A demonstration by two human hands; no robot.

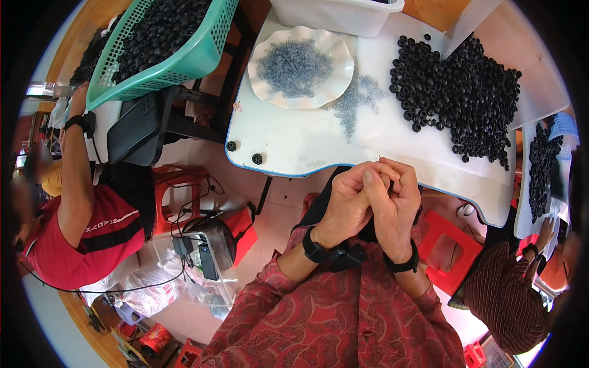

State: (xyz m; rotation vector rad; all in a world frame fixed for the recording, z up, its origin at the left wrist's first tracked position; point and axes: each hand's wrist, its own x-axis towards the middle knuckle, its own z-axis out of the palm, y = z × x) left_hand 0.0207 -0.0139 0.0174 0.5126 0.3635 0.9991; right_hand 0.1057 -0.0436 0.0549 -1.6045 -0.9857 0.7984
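Observation:
At the table's front edge my left hand [347, 199] and my right hand [396, 208] meet, fingers curled and pressed together. Whatever they pinch is hidden or too small to name. Beyond them to the right lies a large pile of black ring-shaped parts [457, 92] on the white tabletop [294, 144]. A white plate with a wavy rim [261, 86] stands farther left, heaped with small clear bluish pieces [294, 67]. More such clear pieces [356, 101] are scattered beside the plate. Two black parts [256, 159] sit apart near the table's left corner.
A green basket [184, 76] full of black parts stands at upper left. At the back is a white bin [337, 17]. Co-workers sit on the left [92, 233] and right [509, 294]. A red stool [448, 251] stands under the table's right side.

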